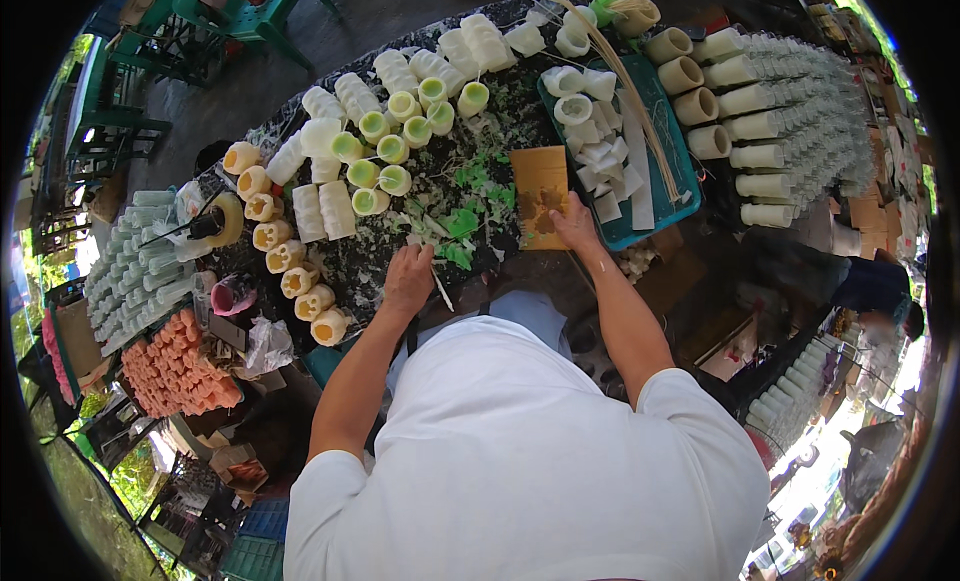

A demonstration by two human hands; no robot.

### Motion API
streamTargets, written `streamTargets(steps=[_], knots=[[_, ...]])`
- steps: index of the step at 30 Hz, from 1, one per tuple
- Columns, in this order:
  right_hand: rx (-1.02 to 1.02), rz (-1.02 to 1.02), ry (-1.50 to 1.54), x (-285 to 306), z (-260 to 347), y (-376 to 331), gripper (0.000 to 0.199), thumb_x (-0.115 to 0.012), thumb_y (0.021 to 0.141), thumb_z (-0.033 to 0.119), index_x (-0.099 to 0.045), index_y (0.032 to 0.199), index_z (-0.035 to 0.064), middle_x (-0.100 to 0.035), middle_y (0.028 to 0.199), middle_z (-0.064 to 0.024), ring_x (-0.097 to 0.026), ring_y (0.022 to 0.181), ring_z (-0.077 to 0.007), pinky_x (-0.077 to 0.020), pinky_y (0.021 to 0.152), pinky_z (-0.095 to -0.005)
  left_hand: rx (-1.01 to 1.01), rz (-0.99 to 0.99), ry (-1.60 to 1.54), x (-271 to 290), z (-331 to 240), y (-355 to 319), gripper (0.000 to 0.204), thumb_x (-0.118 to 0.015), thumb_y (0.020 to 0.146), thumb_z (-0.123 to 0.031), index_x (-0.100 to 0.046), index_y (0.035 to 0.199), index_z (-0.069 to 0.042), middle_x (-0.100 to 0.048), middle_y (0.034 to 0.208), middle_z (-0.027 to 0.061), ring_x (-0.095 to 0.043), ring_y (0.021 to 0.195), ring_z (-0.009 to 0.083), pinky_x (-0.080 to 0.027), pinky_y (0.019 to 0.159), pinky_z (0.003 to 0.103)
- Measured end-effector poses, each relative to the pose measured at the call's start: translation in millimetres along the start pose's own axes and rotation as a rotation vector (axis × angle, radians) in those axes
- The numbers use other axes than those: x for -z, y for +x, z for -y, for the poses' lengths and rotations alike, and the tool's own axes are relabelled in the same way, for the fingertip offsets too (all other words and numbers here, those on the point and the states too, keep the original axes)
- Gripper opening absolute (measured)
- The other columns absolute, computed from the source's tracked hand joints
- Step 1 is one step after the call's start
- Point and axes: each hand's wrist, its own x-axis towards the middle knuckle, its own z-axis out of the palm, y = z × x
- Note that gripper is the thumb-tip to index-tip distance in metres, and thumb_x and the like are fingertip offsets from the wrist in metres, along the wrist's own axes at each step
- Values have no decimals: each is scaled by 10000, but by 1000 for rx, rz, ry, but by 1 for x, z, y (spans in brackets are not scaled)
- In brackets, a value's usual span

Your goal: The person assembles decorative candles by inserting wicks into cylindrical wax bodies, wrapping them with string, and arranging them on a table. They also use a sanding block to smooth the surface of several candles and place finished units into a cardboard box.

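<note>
My left hand [408, 277] is closed at the near edge of the dark, scrap-covered table [400, 253]. From it a thin white stick-like tool [443, 294] slants down toward me; its other end is hidden by the fingers. My right hand [573, 224] grips the right edge of a flat brown piece of cardboard [541, 171] with dark stains. Green and whitish shavings [462, 223] lie between the two hands. Beyond my left hand stand several cream cups with green insides [394, 180], beside ribbed white cylinders [337, 210].
At right, a teal tray [672, 203] holds white pieces and pale strips. Past it stand tan tubes [709, 141] and rows of glass-like cylinders [790, 111]. Orange-lined cups [328, 327] line the table's left edge, near a pile of pink pieces [180, 366]. A person [870, 286] is at far right.
</note>
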Motion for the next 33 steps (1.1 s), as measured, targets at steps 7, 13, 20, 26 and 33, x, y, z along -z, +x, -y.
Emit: streamTargets(steps=[7,13,20,26,33], knots=[[235,265,39,-26,50,47,438,-634,906,219,-525,1258,-18,-675,1071,-338,-618,1050,-565,-506,907,-591,70,12,-65,29,12,-38,362,-613,838,31,-639,1198,6,-662,1173,197,-619,1131,400,-504,990,476],[25,50,-191,23,11,32,580,-625,920,226,-480,1450,37,-656,1161,-353,-612,1073,-554,-502,954,-568,-33,-21,46,43,11,-56,351,-622,836,22,-643,1186,-2,-664,1233,195,-613,1204,391,-506,1017,468],[6,161,-118,12,70,52,556,-588,912,160,-526,1447,23,-685,1155,-334,-672,1101,-482,-549,972,-523,-53,-16,45,48,-2,-45,342,-635,870,-26,-636,1212,-19,-664,1262,177,-610,1220,384,-503,1027,470],[87,164,-394,-10,132,38,560,-582,936,140,-470,1467,1,-701,1140,-250,-732,990,-439,-609,857,-519,-17,32,83,30,4,-45,405,-631,897,-38,-623,1302,-36,-639,1323,184,-585,1259,394,-487,1055,476],[28,113,-577,-8,80,82,573,-581,945,169,-471,1487,21,-702,1146,-234,-716,994,-438,-611,802,-509,9,21,64,36,7,-70,378,-627,888,-28,-659,1264,-38,-637,1350,174,-580,1278,382,-485,1061,486]])
